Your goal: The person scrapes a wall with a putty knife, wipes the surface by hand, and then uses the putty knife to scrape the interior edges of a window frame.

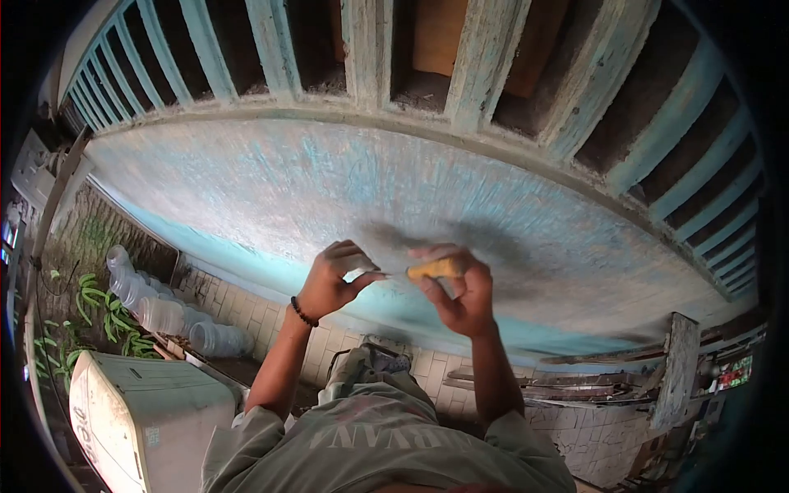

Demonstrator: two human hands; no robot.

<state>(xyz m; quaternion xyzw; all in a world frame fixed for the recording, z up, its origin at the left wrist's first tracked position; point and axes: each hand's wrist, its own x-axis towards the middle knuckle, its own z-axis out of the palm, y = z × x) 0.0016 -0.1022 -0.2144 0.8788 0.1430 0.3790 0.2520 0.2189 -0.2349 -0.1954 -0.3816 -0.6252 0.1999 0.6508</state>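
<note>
Right hand (472,296): wrapped around a yellow-handled tool (436,269), out in front of the scuffed turquoise wall (246,177).
Left hand (327,281): pinched narrow at the tool's slim, blurred tip.
Handling: best done firm on the handle, light at the tip.
Clear plastic containers (160,316): clustered below the wall, contents indistinct.

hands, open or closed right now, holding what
Right hand: closed, holding a yellow-handled tool.
Left hand: curled, fingertips at the tool's thin end; whether it grips can't be told.
</note>
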